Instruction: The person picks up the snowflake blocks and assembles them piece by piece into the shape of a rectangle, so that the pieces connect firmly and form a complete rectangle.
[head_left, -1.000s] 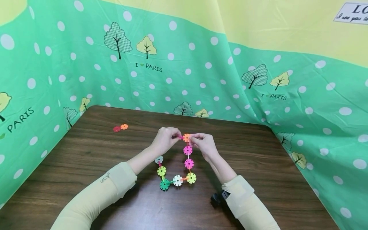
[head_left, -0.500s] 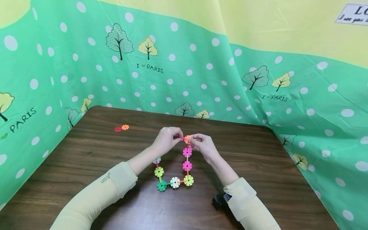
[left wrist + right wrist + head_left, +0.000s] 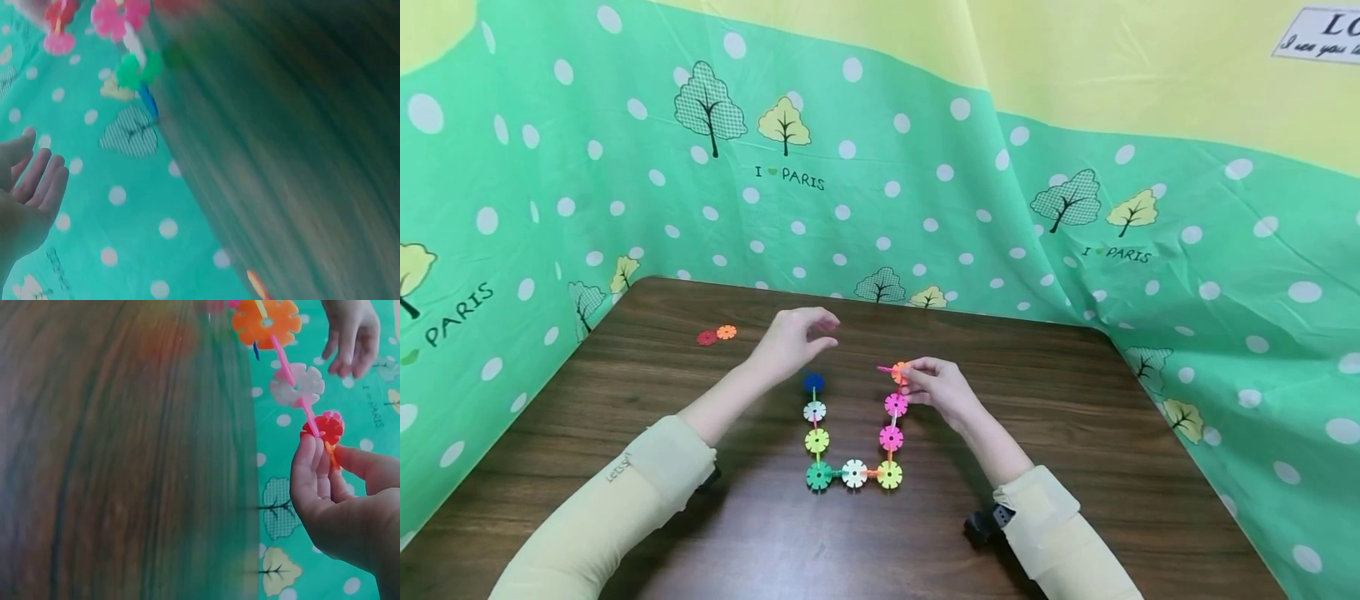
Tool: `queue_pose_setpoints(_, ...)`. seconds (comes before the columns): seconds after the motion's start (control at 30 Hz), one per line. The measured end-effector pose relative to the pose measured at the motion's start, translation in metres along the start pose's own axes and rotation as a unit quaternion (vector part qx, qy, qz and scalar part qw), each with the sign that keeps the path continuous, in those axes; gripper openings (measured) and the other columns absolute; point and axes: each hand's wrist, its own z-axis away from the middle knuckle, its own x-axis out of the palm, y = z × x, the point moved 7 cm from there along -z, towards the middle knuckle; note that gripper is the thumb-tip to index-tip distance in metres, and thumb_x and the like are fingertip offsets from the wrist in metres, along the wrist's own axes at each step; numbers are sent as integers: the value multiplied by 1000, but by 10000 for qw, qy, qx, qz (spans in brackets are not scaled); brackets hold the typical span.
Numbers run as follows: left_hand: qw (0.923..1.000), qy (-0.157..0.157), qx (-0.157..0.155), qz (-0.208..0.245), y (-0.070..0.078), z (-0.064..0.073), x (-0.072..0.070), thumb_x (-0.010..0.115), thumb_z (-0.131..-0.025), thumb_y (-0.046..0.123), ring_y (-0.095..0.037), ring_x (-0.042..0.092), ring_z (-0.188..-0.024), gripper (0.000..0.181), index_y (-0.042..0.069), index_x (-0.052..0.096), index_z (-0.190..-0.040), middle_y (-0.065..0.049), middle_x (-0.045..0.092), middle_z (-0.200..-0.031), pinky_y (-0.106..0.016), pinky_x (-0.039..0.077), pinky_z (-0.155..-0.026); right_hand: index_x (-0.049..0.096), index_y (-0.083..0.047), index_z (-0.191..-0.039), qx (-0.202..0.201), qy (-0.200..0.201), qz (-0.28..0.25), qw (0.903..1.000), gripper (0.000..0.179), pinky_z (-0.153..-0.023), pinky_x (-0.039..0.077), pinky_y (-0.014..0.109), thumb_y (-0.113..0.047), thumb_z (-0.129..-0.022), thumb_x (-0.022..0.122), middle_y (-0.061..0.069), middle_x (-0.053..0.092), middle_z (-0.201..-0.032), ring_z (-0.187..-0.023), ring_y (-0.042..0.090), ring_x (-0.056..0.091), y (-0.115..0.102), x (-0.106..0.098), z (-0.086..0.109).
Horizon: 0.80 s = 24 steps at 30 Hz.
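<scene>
A chain of colourful slotted snowflake discs [image 3: 890, 476] forms a U, flat discs joined by edge-on ones. My right hand [image 3: 942, 390] pinches the orange disc [image 3: 898, 372] at the upper right end; an edge-on pink disc [image 3: 884, 368] sticks out from it to the left. In the right wrist view that orange disc [image 3: 332, 455] sits between thumb and fingertips, below a red disc [image 3: 328, 429]. My left hand [image 3: 792, 340] is apart from the chain, thumb and fingers spread and holding nothing. It hovers just above the blue disc [image 3: 813, 382] at the upper left end.
Two loose discs, one red [image 3: 707, 337] and one orange [image 3: 727, 332], lie side by side at the table's back left. The dark wooden table [image 3: 625, 433] ends against a green dotted curtain [image 3: 925, 192]. A black device [image 3: 981, 528] is fixed at the right cuff.
My left hand has let go of the pink disc and moved left, uncovering the blue end. My right hand keeps the orange disc and has shifted slightly right and down.
</scene>
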Motion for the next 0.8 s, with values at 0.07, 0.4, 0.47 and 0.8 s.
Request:
queue_pose_setpoints(0.07, 9999, -37, -127, -43, -8, 1, -8, 73, -83, 17, -21, 66, -95, 23, 7, 67, -104, -8, 70, -101, -37, 53, -85, 56, 9, -111, 100, -39, 29, 9999, 24, -69, 57, 31, -7, -93, 58, 6, 64, -84, -72, 16, 63, 3, -3, -1)
queue_pose_setpoints(0.4, 9991, 32, -250, -342, -41, 13, -45, 72, -84, 18, -26, 64, -98, 26, 6, 66, -107, -11, 70, -102, -44, 50, -86, 58, 5, -109, 362, -222, 269, 9987, 20, -70, 57, 34, -8, -94, 57, 6, 63, -85, -71, 16, 59, 14, -10, -3)
queue_pose_setpoints(0.47, 9988, -24, -315, -382, -49, 15, -50, 72, -85, 18, -27, 62, -100, 27, 7, 65, -108, -11, 69, -104, -44, 48, -88, 58, 5, -109, 340, -260, 306, 9986, 21, -70, 57, 35, -9, -94, 58, 6, 63, -85, -72, 16, 59, 15, -10, -4)
queue_pose_setpoints(0.8, 9948, -562, -707, -478, -95, 22, -68, 71, -85, 19, -34, 50, -118, 35, 6, 63, -116, -13, 63, -119, -50, 38, -99, 57, 4, -122, -230, -528, 1026, 9931, 33, -70, 58, 37, -7, -91, 61, 11, 61, -88, -70, 18, 57, 9, -10, -8)
